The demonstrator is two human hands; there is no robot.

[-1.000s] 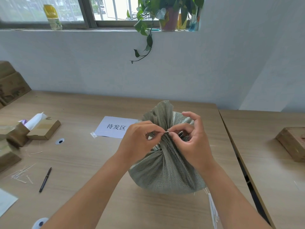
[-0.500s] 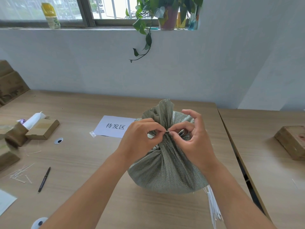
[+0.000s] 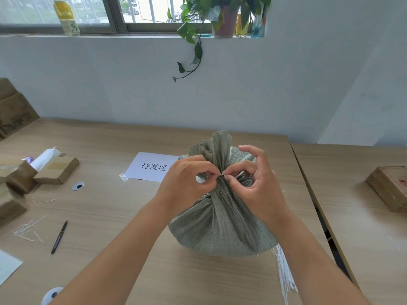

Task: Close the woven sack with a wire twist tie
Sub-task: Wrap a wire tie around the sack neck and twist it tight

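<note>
Both hands — left hand (image 3: 187, 183), right hand (image 3: 255, 186) — still pinch the tie (image 3: 222, 175) at the neck of the sack (image 3: 220, 219) (mid-table), barely shifted since a second ago — twisting likely unfinished.

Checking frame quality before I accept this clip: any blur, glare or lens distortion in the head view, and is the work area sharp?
Head view: the sack, left hand and right hand are sharp and evenly lit, with soft shadows; the yellow bottle and left-edge boxes are smeared; the window is washed out; wide-angle bending shows at the table edges.
</note>
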